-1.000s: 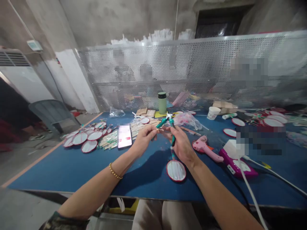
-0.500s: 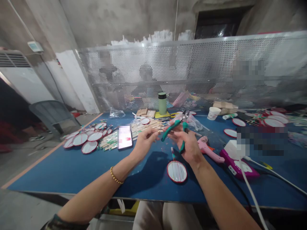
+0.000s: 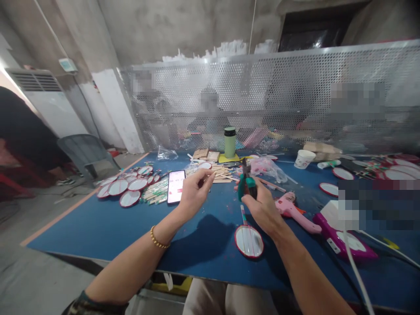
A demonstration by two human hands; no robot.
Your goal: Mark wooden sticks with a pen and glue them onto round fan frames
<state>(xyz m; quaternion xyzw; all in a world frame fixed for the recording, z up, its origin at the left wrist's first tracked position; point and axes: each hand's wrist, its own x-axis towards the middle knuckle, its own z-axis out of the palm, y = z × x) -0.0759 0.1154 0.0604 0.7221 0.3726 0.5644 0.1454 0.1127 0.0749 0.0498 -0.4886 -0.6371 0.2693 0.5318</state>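
The green-handled cutters (image 3: 246, 183) are in the right hand (image 3: 261, 205), above the counter (image 3: 131, 232) and right of its middle, nose toward the far edge. The right fingers are wrapped around the handles; the jaws look nearly together, though blur hides the tips. The left hand (image 3: 196, 192) is raised beside the phone (image 3: 176, 188), thumb and forefinger curled near each other; whether they pinch anything cannot be told.

The cutters should prove compact, stiff and fairly weighty at the metal head, with grippy sleeves; the handles, behind the pivot, are the place to hold, clear of the blades.

Below, near the counter's near edge, lies a red-rimmed disc (image 3: 249, 241), its stem pointing to the far edge. It is probably light, its pale face perhaps slick and easily marked, so rim or stem would suit a grip.

Room for moving lies along the near edge toward the near left corner. To the right, the pink glue gun (image 3: 297, 210) and the purple box (image 3: 348, 243) crowd the forearm's side, and a white cable crosses the near edge.
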